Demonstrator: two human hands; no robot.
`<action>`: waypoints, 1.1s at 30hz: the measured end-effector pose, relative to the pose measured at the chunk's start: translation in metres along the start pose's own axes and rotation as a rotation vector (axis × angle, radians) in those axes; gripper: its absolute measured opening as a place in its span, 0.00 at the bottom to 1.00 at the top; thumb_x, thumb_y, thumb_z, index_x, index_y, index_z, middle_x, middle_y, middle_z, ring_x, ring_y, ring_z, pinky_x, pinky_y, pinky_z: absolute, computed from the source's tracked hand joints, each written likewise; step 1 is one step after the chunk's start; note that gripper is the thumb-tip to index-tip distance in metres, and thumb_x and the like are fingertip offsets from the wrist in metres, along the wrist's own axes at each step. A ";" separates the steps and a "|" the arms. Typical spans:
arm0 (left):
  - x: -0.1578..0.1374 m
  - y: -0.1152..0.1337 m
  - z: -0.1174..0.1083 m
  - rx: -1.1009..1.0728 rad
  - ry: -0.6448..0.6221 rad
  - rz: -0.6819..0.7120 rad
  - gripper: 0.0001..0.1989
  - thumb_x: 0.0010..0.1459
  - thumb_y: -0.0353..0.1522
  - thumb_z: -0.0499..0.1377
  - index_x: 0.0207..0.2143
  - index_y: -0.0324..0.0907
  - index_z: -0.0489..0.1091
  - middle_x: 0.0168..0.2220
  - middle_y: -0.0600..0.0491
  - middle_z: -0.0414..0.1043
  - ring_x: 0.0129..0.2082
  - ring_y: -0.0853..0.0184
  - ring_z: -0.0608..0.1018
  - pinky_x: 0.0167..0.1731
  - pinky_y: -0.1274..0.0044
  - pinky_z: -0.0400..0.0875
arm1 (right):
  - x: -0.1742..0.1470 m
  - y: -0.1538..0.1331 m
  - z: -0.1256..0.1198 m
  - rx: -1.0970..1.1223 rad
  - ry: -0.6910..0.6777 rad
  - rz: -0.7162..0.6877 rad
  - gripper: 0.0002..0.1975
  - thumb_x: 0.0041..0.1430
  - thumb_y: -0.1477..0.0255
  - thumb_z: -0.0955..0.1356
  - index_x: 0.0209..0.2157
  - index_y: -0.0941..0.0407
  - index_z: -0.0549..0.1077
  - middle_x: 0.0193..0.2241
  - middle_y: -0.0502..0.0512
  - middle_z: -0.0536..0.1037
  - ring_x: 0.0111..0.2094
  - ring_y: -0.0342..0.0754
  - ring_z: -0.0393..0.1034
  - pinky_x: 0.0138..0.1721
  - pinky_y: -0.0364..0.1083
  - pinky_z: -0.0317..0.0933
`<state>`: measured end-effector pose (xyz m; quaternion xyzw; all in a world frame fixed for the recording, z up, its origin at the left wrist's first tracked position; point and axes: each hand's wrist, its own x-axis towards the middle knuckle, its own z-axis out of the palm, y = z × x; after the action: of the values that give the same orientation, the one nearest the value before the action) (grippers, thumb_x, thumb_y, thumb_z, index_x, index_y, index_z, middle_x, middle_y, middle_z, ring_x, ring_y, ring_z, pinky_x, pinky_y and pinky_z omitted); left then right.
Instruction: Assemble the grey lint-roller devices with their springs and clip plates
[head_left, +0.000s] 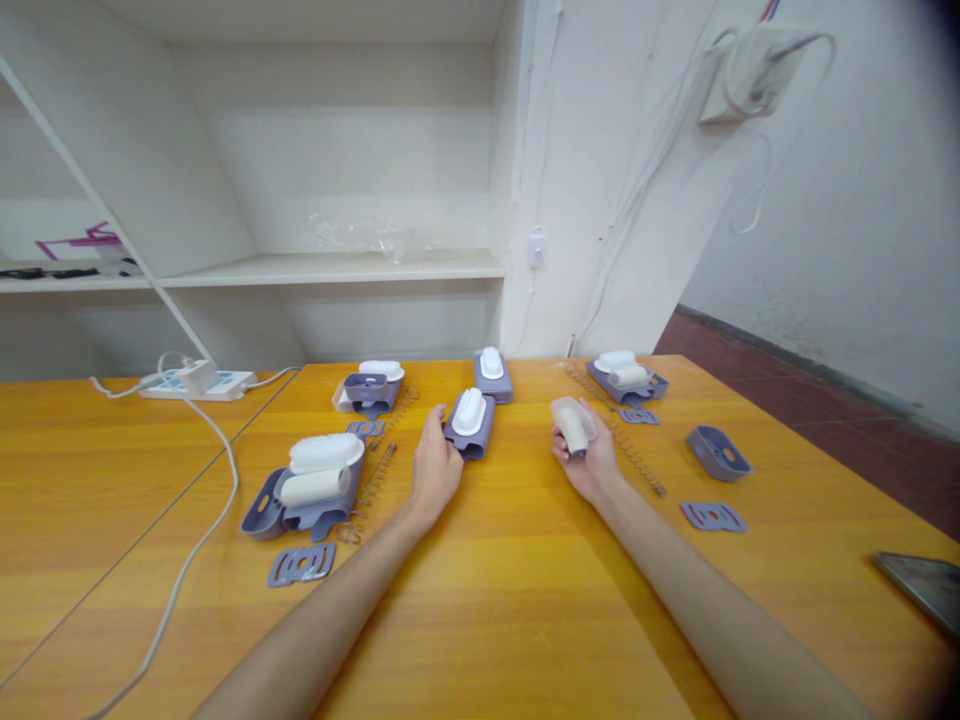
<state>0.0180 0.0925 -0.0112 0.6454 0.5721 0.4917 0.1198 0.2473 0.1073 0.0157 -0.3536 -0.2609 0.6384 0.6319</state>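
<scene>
My left hand (435,462) is closed on the left edge of a grey-purple plastic holder (484,436), which carries a white ridged oval piece (469,411). Behind it stands a similar holder (495,391) with its own white oval. My right hand (592,460) is raised over the table, fingers wrapped round a translucent whitish plastic piece (574,424); a bit of grey shows under it. Close to that hand a long thin coil spring (634,458) lies on the wood. Farther right are a grey oval cup (718,453) and a flat slotted grey plate (714,517).
Groups of grey holders with white ovals and rollers (315,487) stand at left and back right (628,376), beside springs and a slotted plate (301,565). A power strip (232,384) and its cable (196,560) lie left. A dark flat device (922,585) rests at the right edge.
</scene>
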 end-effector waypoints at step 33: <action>-0.002 0.017 -0.002 0.292 -0.043 0.012 0.32 0.45 0.33 0.59 0.54 0.38 0.53 0.48 0.43 0.63 0.49 0.54 0.66 0.49 0.63 0.59 | -0.004 0.003 -0.006 -1.839 0.504 -0.850 0.19 0.62 0.61 0.59 0.51 0.49 0.69 0.41 0.57 0.67 0.26 0.43 0.62 0.23 0.43 0.49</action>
<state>0.0271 0.0847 0.0008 0.6699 0.6311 0.3897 0.0339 0.2497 0.1025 0.0101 -0.7003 -0.6099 -0.1737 0.3277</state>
